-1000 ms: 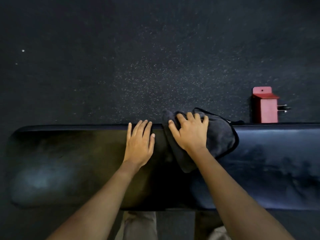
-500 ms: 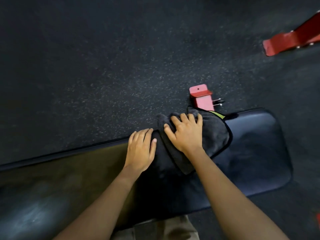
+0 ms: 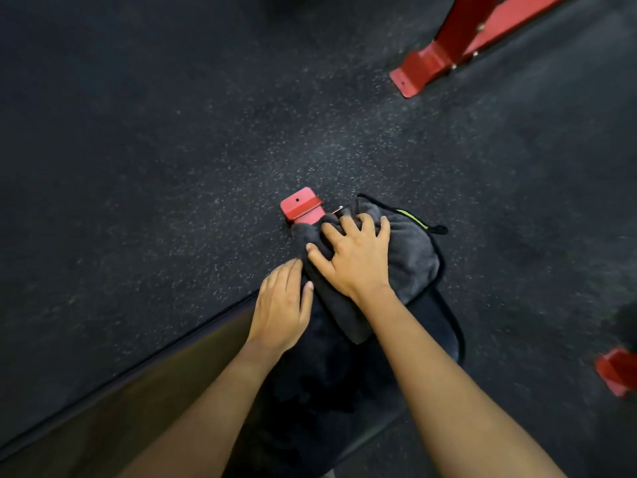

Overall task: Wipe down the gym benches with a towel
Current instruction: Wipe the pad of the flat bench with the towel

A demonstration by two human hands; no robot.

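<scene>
A black padded gym bench [image 3: 172, 384] runs diagonally from the lower left to the middle of the head view. A dark grey towel [image 3: 410, 257] with a black hem and a yellow-green tag lies bunched over the bench's far right end. My right hand [image 3: 351, 257] presses down on the towel with its fingers spread. My left hand [image 3: 281, 305] lies flat on the pad's far edge, right beside the towel, holding nothing. The towel and my arms hide the end of the pad.
The bench's red metal foot [image 3: 301, 207] pokes out on the floor just beyond the towel. A red machine frame [image 3: 448, 46] stands at the upper right and another red part [image 3: 617, 370] at the right edge. Dark speckled rubber floor [image 3: 172, 167] surrounds everything.
My right hand has slid the towel along the pad to its right end. My left hand has followed beside it. The view has swung right, bringing the red frame closer.
</scene>
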